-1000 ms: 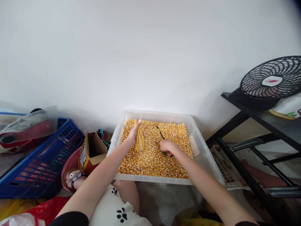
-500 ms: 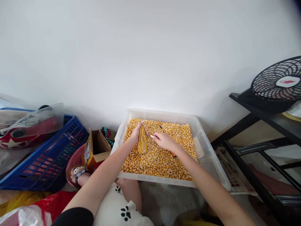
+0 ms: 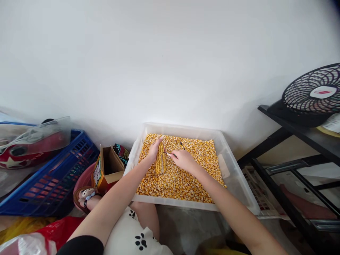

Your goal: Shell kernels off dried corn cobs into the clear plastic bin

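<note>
My left hand (image 3: 153, 150) is wrapped round an ear of dried corn (image 3: 160, 161), holding it tilted over a clear plastic bin (image 3: 233, 166). A pale strip on the cob's lower part has lost its kernels. Closed round a thin-shafted tool (image 3: 166, 153), my right hand (image 3: 182, 159) is just right of the ear. The tool's tip meets the ear's right side, while its handle is hidden in my palm. Loose yellow corn kernels (image 3: 180, 184) cover much of the bin's floor beneath both hands. A small dark object (image 3: 182, 144) pokes out among the kernels behind my right hand.
On the left stand a blue plastic basket (image 3: 50, 180) with bagged items and an open cardboard box (image 3: 113, 166) close to the bin. A black rack (image 3: 287, 138) carrying a fan (image 3: 313, 92) is at the right. Behind the bin rises a white wall (image 3: 170, 63).
My right hand has moved slightly left, bringing the tool's tip from beside the ear of corn to its right side. My left hand keeps its hold on the ear.
</note>
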`<state>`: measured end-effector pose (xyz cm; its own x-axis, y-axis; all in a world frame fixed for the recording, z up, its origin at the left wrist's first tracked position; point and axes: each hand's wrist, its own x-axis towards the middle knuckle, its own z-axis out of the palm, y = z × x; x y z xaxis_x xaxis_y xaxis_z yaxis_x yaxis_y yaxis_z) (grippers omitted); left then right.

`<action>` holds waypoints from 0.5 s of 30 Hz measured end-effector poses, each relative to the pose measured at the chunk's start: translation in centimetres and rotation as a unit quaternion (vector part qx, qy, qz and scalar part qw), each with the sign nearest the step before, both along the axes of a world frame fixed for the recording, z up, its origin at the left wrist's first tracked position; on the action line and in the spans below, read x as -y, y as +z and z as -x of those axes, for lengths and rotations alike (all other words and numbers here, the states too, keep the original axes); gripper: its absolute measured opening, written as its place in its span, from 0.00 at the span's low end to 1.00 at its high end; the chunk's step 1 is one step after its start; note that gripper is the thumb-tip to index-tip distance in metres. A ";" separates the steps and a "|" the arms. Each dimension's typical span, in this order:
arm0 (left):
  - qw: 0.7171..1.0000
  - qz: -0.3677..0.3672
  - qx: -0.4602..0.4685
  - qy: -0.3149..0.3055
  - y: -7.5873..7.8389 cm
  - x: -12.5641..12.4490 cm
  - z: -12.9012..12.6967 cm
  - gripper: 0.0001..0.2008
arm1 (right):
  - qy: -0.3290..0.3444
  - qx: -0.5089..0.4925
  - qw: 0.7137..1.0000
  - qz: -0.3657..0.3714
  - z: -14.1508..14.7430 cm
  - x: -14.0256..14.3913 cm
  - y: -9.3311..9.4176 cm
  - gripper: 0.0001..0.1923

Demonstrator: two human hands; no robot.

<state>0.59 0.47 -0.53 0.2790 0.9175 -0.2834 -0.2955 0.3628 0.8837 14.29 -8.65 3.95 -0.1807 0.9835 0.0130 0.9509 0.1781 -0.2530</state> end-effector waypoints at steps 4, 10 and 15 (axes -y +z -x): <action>1.000 -0.016 -0.002 0.010 0.2 0.1 -0.1 0.17 | 0.008 0.015 1.000 0.001 -0.1 0.0 0.2 0.20; 1.000 -0.009 -0.008 0.005 -0.1 0.0 -0.1 0.18 | 0.021 0.038 0.999 -0.017 -0.2 0.0 0.1 0.20; 0.998 -0.036 -0.038 0.036 0.0 0.1 -0.3 0.18 | 0.021 0.057 0.998 -0.021 0.1 0.0 0.0 0.19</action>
<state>0.90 0.35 -0.52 0.1907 0.9534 -0.2337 -0.2493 0.2773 0.9279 14.22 -8.61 3.92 -0.2239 0.9741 0.0319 0.9648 0.2261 -0.1345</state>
